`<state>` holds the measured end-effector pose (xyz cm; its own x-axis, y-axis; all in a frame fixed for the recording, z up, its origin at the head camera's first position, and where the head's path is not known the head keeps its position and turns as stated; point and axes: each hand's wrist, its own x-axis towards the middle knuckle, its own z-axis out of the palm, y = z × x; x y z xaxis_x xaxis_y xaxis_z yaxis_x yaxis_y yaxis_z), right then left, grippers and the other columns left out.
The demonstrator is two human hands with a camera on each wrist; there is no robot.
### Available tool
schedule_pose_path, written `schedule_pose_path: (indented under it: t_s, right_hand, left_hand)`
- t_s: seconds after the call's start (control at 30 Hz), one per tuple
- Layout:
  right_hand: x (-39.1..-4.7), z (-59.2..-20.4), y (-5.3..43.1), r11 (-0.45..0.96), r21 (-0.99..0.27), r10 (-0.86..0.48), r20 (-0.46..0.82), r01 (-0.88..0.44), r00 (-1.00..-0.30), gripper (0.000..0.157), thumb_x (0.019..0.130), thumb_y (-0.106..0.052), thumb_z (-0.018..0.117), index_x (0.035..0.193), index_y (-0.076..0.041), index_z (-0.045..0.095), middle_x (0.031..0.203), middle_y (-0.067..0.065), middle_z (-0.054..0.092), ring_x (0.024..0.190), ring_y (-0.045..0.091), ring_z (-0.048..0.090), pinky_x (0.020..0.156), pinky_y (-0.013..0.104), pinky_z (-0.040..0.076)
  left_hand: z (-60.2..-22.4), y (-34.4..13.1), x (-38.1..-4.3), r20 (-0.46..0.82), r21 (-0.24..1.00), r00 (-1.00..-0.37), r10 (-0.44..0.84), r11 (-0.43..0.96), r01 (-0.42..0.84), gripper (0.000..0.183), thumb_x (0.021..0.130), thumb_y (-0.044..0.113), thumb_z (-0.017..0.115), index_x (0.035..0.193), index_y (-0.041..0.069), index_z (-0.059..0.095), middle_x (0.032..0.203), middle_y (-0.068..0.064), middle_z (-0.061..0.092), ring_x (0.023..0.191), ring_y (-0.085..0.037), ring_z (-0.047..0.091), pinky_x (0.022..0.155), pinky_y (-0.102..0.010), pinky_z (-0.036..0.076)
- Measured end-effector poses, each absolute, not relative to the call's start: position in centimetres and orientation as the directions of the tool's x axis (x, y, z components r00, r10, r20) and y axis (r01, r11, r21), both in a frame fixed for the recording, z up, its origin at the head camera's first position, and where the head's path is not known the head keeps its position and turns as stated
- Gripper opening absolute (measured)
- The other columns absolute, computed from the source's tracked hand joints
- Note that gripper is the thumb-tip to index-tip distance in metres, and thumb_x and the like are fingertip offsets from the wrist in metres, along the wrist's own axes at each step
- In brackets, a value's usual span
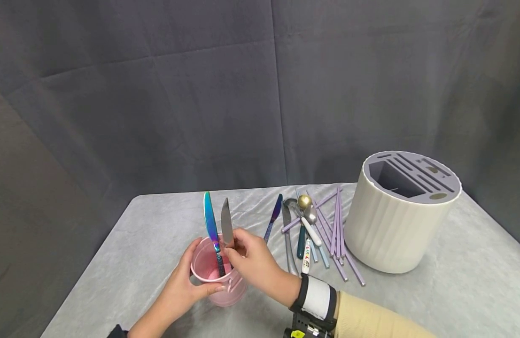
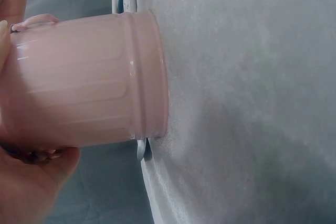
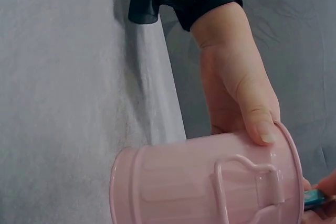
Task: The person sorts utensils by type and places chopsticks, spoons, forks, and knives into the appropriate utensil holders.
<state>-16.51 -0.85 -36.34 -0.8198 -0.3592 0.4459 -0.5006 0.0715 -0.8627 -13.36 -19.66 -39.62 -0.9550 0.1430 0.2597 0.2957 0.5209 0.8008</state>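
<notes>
The right hand (image 1: 253, 256) pinches the silver knife (image 1: 226, 223) between thumb and fingers, its blade pointing up. The left hand (image 1: 181, 286) grips the bucket (image 1: 226, 298), thumb on the near side and fingers round the far side of the rim. The relation that seems to count is the knife against the bucket's mouth: the knife's long axis stands nearly upright, tilted slightly, over the side of the mouth nearer the right hand. Whether its lower end is inside the bucket cannot be told, as the fingers cover it. The rainbow knife (image 1: 209, 218) leans in the bucket, blade up, between the two hands. Just beyond the right hand lies the blue knife (image 1: 275, 211); spoons (image 1: 310, 215) and chopsticks (image 1: 337, 225) lie farther to its right. The holder (image 1: 395, 239) stands well to the right of both hands.
</notes>
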Motion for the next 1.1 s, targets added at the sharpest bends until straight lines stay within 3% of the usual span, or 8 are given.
schedule_pose_path:
  t_s: [0.17, 0.37, 0.57, 1.1]
  right_hand:
    - [-16.6, -36.5, -1.1, 0.074, -0.842, -0.342, 0.482, -0.535, -0.806, 0.019, 0.086, 0.016, 0.058, 0.105, 0.012, 0.061, 0.097, 0.024, 0.068, 0.088, 0.033, 0.068, 0.078, 0.022, 0.054]
    - [-17.0, -36.6, -1.3, 0.096, -0.846, -0.329, 0.470, -0.524, -0.819, 0.023, 0.085, 0.015, 0.062, 0.109, 0.012, 0.062, 0.102, 0.023, 0.067, 0.094, 0.031, 0.068, 0.082, 0.030, 0.054]
    - [-17.2, -36.7, -1.2, 0.107, -0.846, -0.282, 0.478, -0.522, -0.832, 0.022, 0.088, 0.011, 0.062, 0.109, 0.010, 0.064, 0.099, 0.021, 0.068, 0.090, 0.031, 0.067, 0.080, 0.030, 0.055]
    - [-18.4, -37.4, -0.3, 0.072, -0.897, -0.247, 0.408, -0.437, -0.879, 0.041, 0.090, 0.012, 0.058, 0.129, 0.017, 0.049, 0.116, 0.029, 0.061, 0.108, 0.039, 0.062, 0.092, 0.037, 0.050]
  left_hand:
    - [-39.5, -19.7, -13.4, 0.278, 0.791, -0.949, 0.150, 0.525, 0.315, 0.103, 0.065, 0.010, 0.090, 0.145, -0.008, 0.027, 0.136, -0.027, 0.049, 0.122, -0.039, 0.051, 0.098, -0.057, 0.040]
    - [-39.5, -19.7, -13.4, 0.255, 0.803, -0.955, 0.153, 0.516, 0.297, 0.103, 0.067, 0.010, 0.089, 0.146, -0.008, 0.025, 0.138, -0.029, 0.047, 0.124, -0.041, 0.049, 0.099, -0.058, 0.039]
    - [-39.6, -19.7, -13.4, 0.230, 0.828, -0.962, 0.149, 0.489, 0.274, 0.102, 0.069, 0.010, 0.089, 0.146, -0.007, 0.024, 0.138, -0.028, 0.046, 0.124, -0.040, 0.049, 0.100, -0.056, 0.039]
    - [-39.6, -19.7, -13.4, 0.248, 0.817, -0.957, 0.150, 0.498, 0.290, 0.104, 0.068, 0.009, 0.089, 0.146, -0.008, 0.024, 0.138, -0.028, 0.046, 0.124, -0.040, 0.049, 0.100, -0.056, 0.039]
